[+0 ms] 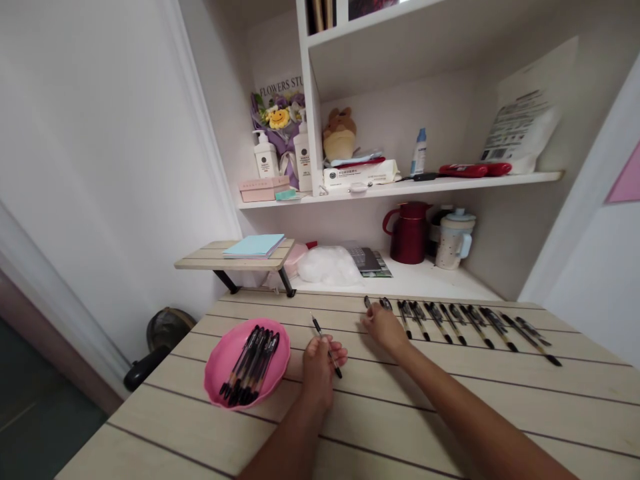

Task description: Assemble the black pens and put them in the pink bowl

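Observation:
A slim gel pen (pixel 317 325) slants through my left hand (pixel 319 367), whose thumb and fingers are closed on it. Its pale, pointed tip faces up and away, and the black end comes out below my fingers. My right hand (pixel 383 325) is at the left end of a row on the table, with its fingers pinched at a small black pen cap (pixel 367 302). Another dark cap (pixel 385 303) lies just beyond my knuckles. Rightward stretches the row of black pens (pixel 437 323) with short caps beside them. Left of my left hand, a pink bowl (pixel 213 363) holds several black pens (pixel 253 363).
A small raised stand (pixel 205 255) with blue paper (pixel 256 245) is at the table's back left. Behind the table sit a clear plastic bag (pixel 330 265), a red jug (pixel 410 233) and a pale lidded cup (pixel 453 240). A loaded shelf (pixel 425 185) hangs above.

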The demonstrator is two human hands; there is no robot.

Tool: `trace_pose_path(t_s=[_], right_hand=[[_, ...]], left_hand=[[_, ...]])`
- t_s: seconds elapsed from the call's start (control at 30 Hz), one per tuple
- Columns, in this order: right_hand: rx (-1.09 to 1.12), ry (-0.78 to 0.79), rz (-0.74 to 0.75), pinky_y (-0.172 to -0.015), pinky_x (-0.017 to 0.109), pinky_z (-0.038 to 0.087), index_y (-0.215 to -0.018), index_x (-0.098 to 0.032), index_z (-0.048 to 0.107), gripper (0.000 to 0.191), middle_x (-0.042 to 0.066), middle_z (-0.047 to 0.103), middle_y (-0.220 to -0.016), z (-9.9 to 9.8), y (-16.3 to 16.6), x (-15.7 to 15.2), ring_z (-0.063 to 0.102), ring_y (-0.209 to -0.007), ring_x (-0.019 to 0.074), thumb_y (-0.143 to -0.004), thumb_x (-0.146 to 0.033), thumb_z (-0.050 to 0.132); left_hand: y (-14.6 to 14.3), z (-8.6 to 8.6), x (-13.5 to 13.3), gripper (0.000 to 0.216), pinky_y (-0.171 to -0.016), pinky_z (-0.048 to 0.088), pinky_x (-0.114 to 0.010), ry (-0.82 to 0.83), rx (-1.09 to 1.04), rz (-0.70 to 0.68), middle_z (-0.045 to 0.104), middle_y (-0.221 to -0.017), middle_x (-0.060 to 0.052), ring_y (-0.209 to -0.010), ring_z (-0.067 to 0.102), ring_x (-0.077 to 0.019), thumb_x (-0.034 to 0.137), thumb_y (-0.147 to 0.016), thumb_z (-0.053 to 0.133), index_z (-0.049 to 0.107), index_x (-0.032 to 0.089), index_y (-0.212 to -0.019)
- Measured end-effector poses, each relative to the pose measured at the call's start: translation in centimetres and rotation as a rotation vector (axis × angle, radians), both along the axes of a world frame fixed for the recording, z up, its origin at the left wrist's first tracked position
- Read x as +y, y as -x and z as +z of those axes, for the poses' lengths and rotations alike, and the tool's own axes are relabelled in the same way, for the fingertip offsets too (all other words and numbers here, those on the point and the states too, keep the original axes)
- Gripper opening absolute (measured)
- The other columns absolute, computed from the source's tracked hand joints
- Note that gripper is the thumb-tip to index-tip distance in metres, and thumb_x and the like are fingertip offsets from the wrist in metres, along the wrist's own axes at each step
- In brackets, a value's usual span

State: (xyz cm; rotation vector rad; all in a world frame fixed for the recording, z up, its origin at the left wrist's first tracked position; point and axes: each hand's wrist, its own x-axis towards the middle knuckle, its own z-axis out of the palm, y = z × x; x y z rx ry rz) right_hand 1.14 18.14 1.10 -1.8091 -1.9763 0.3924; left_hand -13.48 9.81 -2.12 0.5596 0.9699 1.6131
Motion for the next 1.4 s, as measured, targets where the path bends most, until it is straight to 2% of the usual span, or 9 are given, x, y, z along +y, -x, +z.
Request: trace_pose_path(t_s=[0.13, 0.23, 0.57, 0.83, 1.03, 1.13, 1.23, 1.33, 1.4], right_hand=[[-0.074, 0.017, -0.160, -0.071, 0.029, 0.039, -0.111, -0.009, 0.044, 0.036, 0.019, 0.062, -0.098, 0.1, -0.4, 3.3, 0.060, -0.090, 0.0235, -0.080, -0.027, 0.049], [-0.112, 0.052, -0.165, -0.073, 0.032, 0.040, -0.113, -0.006, 0.040, 0.038, 0.021, 0.060, -0.100, -0.3, 0.3, 4.3, 0.060, -0.092, 0.0255, -0.082, -0.028, 0.044], [-0.171, 0.044, -0.158, -0.076, 0.033, 0.042, -0.116, -0.004, 0.037, 0.035, 0.022, 0.059, -0.099, -1.5, 1.1, 5.4, 0.059, -0.093, 0.0244, -0.081, -0.009, 0.035], [-0.154, -0.001, -0.093, -0.075, 0.033, 0.042, -0.114, 0.000, 0.042, 0.037, 0.024, 0.059, -0.097, -1.1, 1.4, 3.2, 0.060, -0.090, 0.0254, -0.078, 0.001, 0.033], [-0.079, 0.007, 0.076, -0.071, 0.025, 0.041, -0.078, -0.010, 0.060, 0.021, 0.016, 0.064, -0.085, -1.7, 1.3, -1.4, 0.061, -0.081, 0.0191, -0.075, -0.003, 0.041], [0.194, 0.047, 0.176, -0.061, 0.022, 0.040, -0.064, -0.015, 0.057, 0.016, 0.006, 0.063, -0.066, -1.8, 0.9, -3.3, 0.058, -0.065, 0.0143, -0.074, -0.012, 0.045], [0.734, 0.170, 0.169, -0.046, 0.022, 0.036, -0.064, -0.017, 0.054, 0.012, -0.001, 0.054, -0.050, -1.3, 0.2, -4.0, 0.048, -0.046, 0.0109, -0.072, -0.025, 0.051], [1.140, 0.139, 0.105, -0.041, 0.021, 0.033, -0.075, -0.016, 0.057, 0.022, -0.002, 0.056, -0.059, -0.2, -0.4, -4.3, 0.045, -0.044, 0.0081, -0.065, -0.034, 0.061], [1.269, 0.056, 0.097, -0.042, 0.020, 0.034, -0.083, -0.016, 0.057, 0.032, -0.001, 0.057, -0.065, 0.7, -0.8, -4.5, 0.046, -0.046, 0.0075, -0.061, -0.036, 0.067]], left_hand=[[-0.2, -0.2, 0.2, 0.042, -0.057, 0.048, -0.027, 0.002, 0.070, 0.012, 0.062, -0.067, -0.005, -0.057, 0.061, -0.0147, 0.046, -0.060, 0.069, 0.055, 0.013, -0.083], [-0.2, -0.2, 0.2, 0.044, -0.056, 0.047, -0.027, 0.000, 0.091, 0.013, 0.062, -0.067, -0.004, -0.056, 0.060, -0.0142, 0.048, -0.060, 0.067, 0.054, 0.013, -0.083], [-0.4, 0.0, 0.1, 0.042, -0.056, 0.046, -0.026, 0.000, 0.127, -0.004, 0.059, -0.066, -0.003, -0.055, 0.058, -0.0129, 0.048, -0.062, 0.065, 0.053, 0.014, -0.083], [-0.4, 0.2, -0.1, 0.045, -0.056, 0.046, -0.026, -0.010, 0.123, -0.003, 0.060, -0.065, -0.003, -0.055, 0.058, -0.0128, 0.049, -0.061, 0.066, 0.053, 0.014, -0.084], [-0.6, 0.4, -0.2, 0.049, -0.050, 0.042, -0.023, -0.002, 0.152, -0.036, 0.058, -0.063, -0.001, -0.051, 0.056, -0.0111, 0.052, -0.061, 0.064, 0.054, 0.014, -0.089], [-0.6, 0.7, -0.4, 0.048, -0.041, 0.031, -0.018, -0.020, 0.241, -0.088, 0.054, -0.060, 0.002, -0.041, 0.046, -0.0063, 0.053, -0.064, 0.060, 0.056, 0.014, -0.092], [-0.8, 0.9, -0.9, 0.045, -0.037, 0.018, -0.018, -0.052, 0.377, -0.164, 0.050, -0.055, 0.004, -0.035, 0.031, -0.0028, 0.051, -0.068, 0.056, 0.059, 0.013, -0.092], [-1.2, 0.8, -1.2, 0.041, -0.038, 0.017, -0.019, -0.066, 0.469, -0.243, 0.047, -0.052, 0.005, -0.037, 0.028, -0.0039, 0.047, -0.071, 0.053, 0.062, 0.013, -0.092], [-1.4, 0.7, -1.4, 0.037, -0.040, 0.018, -0.019, -0.069, 0.517, -0.281, 0.045, -0.050, 0.005, -0.039, 0.027, -0.0049, 0.043, -0.073, 0.052, 0.063, 0.013, -0.092]])
